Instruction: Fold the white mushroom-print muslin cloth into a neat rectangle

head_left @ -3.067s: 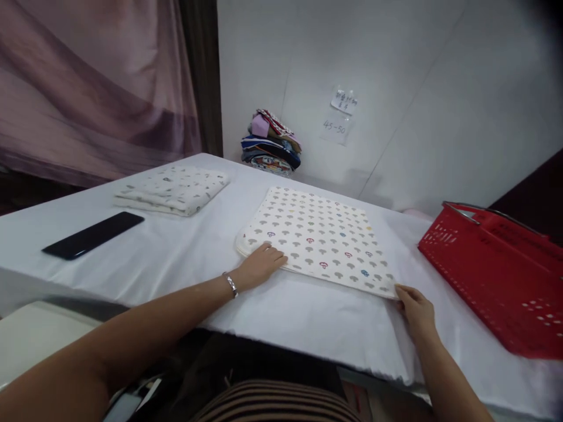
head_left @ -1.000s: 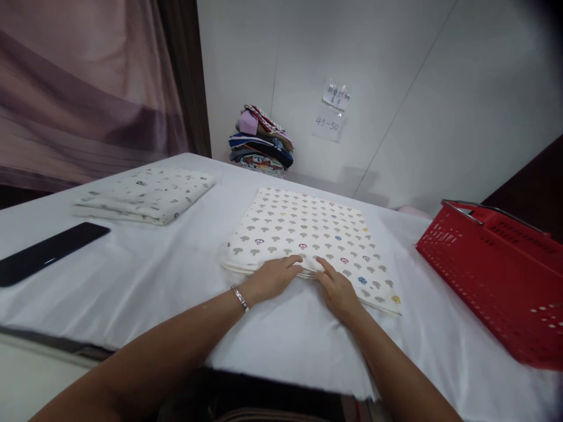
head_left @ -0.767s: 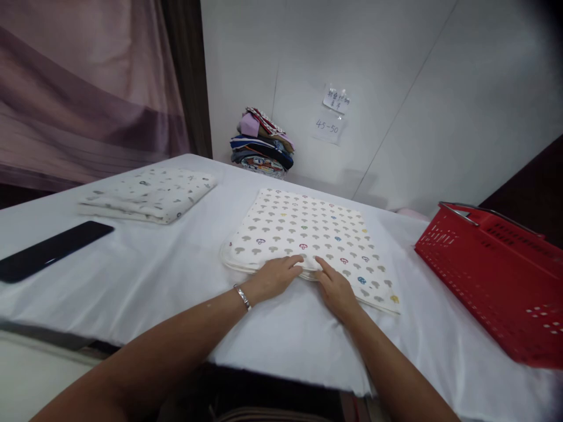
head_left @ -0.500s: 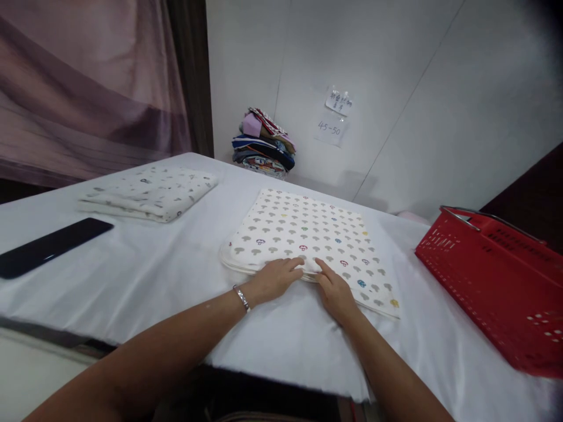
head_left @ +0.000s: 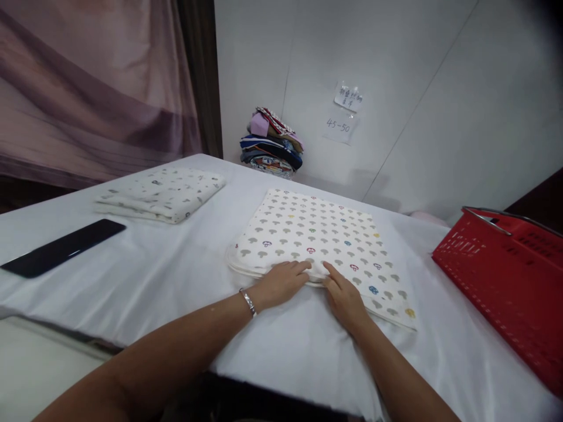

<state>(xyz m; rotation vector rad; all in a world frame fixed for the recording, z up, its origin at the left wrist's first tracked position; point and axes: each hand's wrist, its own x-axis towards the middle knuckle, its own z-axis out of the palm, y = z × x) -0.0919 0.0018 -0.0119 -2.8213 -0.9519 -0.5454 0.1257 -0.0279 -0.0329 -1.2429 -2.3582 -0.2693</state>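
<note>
A white cloth with mushroom prints (head_left: 325,234), folded in layers, lies flat on the white-covered table. Both hands are at its near edge, a short gap apart. My left hand (head_left: 284,284), with a bracelet at the wrist, pinches that edge, thumb and fingers around the layers. My right hand (head_left: 345,299) grips the same edge just to the right, its index finger on top. Between the fingertips the edge bulges up slightly. The undersides of the fingers are partly hidden.
To the left lie another folded patterned cloth (head_left: 162,196) and a black phone (head_left: 65,247). A red basket (head_left: 501,293) with a metal handle stands at the right. Beyond the table's far edge rises a pile of folded fabrics (head_left: 272,143), against a wall with paper notes (head_left: 343,114).
The whole view has shifted slightly, so things appear a little farther right. Both hands stay at the cloth's near edge with almost the same grip.
</note>
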